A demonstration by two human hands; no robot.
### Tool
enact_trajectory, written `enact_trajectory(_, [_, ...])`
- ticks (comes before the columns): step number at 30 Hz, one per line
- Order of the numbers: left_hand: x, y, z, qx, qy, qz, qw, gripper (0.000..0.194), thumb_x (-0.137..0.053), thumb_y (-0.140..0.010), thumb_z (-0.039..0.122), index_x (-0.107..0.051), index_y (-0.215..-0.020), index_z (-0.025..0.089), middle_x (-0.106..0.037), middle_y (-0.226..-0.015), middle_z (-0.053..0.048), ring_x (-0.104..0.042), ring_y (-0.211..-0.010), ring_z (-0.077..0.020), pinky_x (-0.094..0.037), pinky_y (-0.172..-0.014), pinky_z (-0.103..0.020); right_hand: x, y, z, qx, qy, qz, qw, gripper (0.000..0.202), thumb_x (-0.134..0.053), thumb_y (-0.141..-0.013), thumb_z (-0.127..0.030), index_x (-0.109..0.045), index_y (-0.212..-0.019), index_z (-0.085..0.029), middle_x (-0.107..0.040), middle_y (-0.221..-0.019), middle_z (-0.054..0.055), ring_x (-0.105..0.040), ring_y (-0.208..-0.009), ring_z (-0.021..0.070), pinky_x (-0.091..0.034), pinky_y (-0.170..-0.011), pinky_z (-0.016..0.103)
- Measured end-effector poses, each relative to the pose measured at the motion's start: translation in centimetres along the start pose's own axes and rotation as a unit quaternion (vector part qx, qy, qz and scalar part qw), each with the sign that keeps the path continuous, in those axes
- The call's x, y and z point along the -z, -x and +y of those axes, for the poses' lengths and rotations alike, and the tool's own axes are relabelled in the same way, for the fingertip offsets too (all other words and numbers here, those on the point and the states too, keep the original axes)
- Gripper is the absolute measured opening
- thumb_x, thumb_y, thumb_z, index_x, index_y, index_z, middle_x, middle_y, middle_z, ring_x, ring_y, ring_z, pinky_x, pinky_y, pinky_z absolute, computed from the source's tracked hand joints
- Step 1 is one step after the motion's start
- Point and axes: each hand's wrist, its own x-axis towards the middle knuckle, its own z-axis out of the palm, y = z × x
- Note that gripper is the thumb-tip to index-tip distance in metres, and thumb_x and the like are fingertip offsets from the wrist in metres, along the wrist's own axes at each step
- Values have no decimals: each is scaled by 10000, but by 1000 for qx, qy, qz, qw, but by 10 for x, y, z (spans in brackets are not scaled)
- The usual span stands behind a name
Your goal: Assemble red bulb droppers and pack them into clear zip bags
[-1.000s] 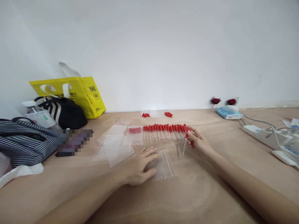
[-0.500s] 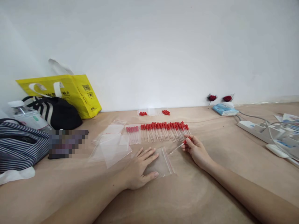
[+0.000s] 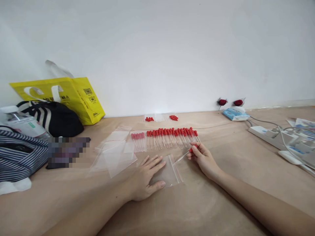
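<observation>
Pinching a dropper by its red bulb in the right hand, slanted left and nearward, toward the zip edge of the clear bag on the tabletop, nearer that hand. Resting the left hand, spread, on the bag's left part.

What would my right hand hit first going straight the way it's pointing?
Most likely the row of red-bulbed droppers, near its right end, just beyond the right hand; depth is hard to judge.

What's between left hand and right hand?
Head view: part of a clear zip-lock bag, plus the stem of the red-bulbed dropper in the right hand.
</observation>
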Motion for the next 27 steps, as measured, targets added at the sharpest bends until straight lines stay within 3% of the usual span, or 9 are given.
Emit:
enact_trajectory(5, [-3, 0, 0, 2, 4, 21, 1000, 568, -433, -824, 448, -273, -1334, 256, -262, -1409, -36, -200, -1297, -236, -145, -1059, -478, -5, 9, -1, -12, 19, -77, 997, 382, -625, -658, -491, -410, -835, -229, -569, -704, -31, -554, -601, 112, -440, -608, 273])
enact_trajectory(11, [-5, 0, 2, -1, -6, 100, 995, 507, -532, -757, 401, -464, -1213, 192, -458, -1269, -88, -422, -1151, -260, -358, -957, -432, -1, 14, -5, 60, 244, -194, 948, 231, -650, -669, -386, -537, -729, -194, -586, -735, 2, -526, -686, 133, -399, -660, 277])
enact_trajectory(17, [-2, -6, 9, -35, -13, 110, 993, 455, -548, -744, 370, -519, -1161, 190, -542, -1178, -81, -470, -1092, -263, -334, -963, -459, -8, 13, -2, 158, 338, -220, 901, 201, -702, -614, -377, -615, -668, -204, -593, -871, 34, -526, -854, 183, -377, -793, 341])
enact_trajectory(24, [-6, -9, 5, -41, 6, 168, 985, 445, -558, -729, 445, -554, -1108, 212, -564, -1117, -87, -503, -1033, -264, -386, -902, -447, -13, 8, 4, 182, 405, -241, 863, 94, -650, -685, -370, -693, -693, -287, -602, -845, 17, -533, -850, 181, -373, -782, 348])
enact_trajectory(27, [-4, -2, -4, -27, 26, 173, 984, 395, -545, -745, 421, -567, -1077, 209, -577, -1082, -80, -543, -974, -239, -434, -852, -399, -10, 6, 3, 182, 412, -226, 864, 110, -608, -728, -337, -697, -704, -276, -614, -814, 23, -539, -802, 171, -384, -755, 333])
